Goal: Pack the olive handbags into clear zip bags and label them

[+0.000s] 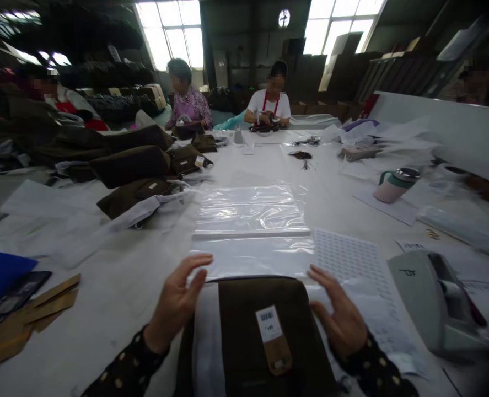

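A dark olive bag (244,325) lies in front of me at the table's near edge, its lower part cut off by the frame. On it rests a brown hang tag with a white barcode label (269,324), and a white strip (209,336) runs down its left side. My left hand (182,298) is at the bag's upper left corner, thumb and fingers apart. At the upper right corner is my right hand (337,311), its fingers also spread. Just beyond the bag, a clear plastic sleeve (252,212) lies flat on the table.
Several olive bags (132,165) are heaped at left. To the right are a label sheet (347,253), a grey tape dispenser (434,303) and a pink cup (395,186). Brown card tags (54,303) and a blue folder (2,275) lie left. Several people work beyond.
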`<state>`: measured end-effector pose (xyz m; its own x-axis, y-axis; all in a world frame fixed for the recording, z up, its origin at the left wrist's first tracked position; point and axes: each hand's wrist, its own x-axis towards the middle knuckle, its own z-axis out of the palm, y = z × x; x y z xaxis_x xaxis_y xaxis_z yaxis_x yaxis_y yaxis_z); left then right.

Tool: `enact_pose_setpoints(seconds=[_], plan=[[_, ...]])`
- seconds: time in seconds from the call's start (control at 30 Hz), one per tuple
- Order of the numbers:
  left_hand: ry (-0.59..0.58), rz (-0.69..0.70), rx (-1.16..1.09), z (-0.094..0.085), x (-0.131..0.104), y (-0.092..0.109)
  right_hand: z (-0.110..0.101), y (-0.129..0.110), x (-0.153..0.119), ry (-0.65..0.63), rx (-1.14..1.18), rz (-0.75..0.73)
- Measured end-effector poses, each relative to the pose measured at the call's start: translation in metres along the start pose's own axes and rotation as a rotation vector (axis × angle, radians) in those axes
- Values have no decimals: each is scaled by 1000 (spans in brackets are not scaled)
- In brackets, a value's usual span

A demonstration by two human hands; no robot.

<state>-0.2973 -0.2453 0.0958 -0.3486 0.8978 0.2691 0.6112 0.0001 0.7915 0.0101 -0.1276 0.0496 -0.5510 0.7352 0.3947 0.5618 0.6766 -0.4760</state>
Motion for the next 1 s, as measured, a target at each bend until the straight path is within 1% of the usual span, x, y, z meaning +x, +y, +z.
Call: enact_pose_setpoints(seconds=[0.03, 0.07, 0.1, 0.13, 0.2, 0.27, 0.3, 0.37, 0.47, 0.53, 0.6, 0.67, 0.7, 0.77, 0.8, 0.83, 0.9, 0.93, 1.0], plan=[[64, -43, -13, -5, 7, -8, -10, 23, -7, 83, -50, 88], [96, -74, -11, -7, 13, -16, -17, 44, -19, 147, -139, 179], [96, -90, -2, -6, 18, -25, -21, 63, -35, 170, -238, 242], [72, -93, 6, -3, 20, -34, -22, 78, -54, 155, -319, 260], [9, -77, 10, 7, 21, -49, -12, 96, -93, 35, -423, 211], [-35, -80, 1, 16, 22, -60, 6, 102, -122, -94, -519, 171], [-52, -94, -7, 19, 23, -64, 14, 104, -129, -138, -576, 190], [-84, -141, -11, 21, 29, -70, 26, 109, -127, -175, -692, 301], [-136, -197, 54, 21, 43, -76, 28, 129, -97, -165, -771, 511], [-176, -152, 144, 25, 53, -81, 25, 144, -72, -174, -750, 602], [-244, -45, 245, 35, 61, -88, 23, 152, -53, -178, -710, 651], [-332, 46, 331, 48, 70, -96, 20, 146, -40, -121, -689, 641], [-384, 65, 368, 55, 74, -100, 18, 137, -36, -60, -673, 603], [-484, 47, 429, 67, 82, -110, 17, 109, -27, 71, -551, 464], [-533, 20, 451, 71, 86, -116, 17, 91, -21, 114, -430, 376], [-578, -10, 464, 74, 90, -121, 19, 72, -14, 124, -266, 291], [-657, -51, 460, 77, 98, -131, 27, 41, 9, 39, 100, 191], [-692, -58, 447, 78, 102, -135, 33, 30, 22, 3, 222, 178], [-765, -57, 412, 77, 108, -139, 50, 21, 52, -69, 332, 213]])
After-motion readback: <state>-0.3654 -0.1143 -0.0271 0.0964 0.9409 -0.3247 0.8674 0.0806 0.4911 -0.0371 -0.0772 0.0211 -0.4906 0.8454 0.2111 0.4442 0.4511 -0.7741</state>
